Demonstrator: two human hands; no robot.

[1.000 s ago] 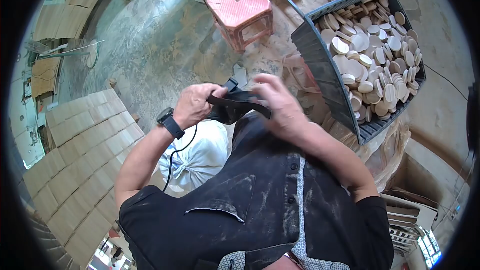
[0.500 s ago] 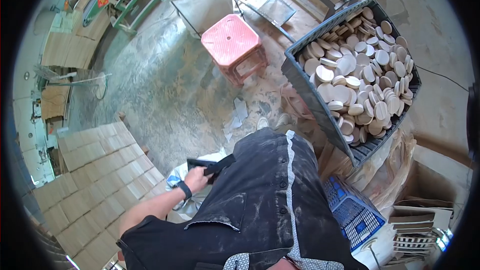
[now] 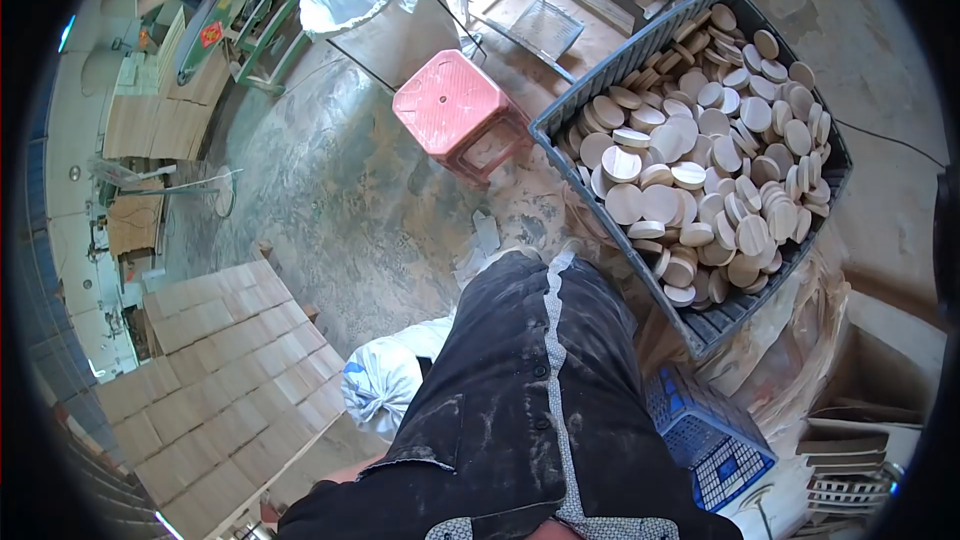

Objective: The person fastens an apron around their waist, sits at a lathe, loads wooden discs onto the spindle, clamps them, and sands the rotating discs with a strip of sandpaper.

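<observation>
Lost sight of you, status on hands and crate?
Both hands out of view. Grey crate full of round wooden discs, untouched. Pink stool stands beside it.

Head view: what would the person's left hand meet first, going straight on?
Cannot tell: neither hand shows in this view, so no direction can be read. Beside the shirt lie a white sack and wooden boards.

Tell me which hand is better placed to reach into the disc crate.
Right, probably: the crate of wooden discs stands at the person's right. Neither hand is in view.
</observation>
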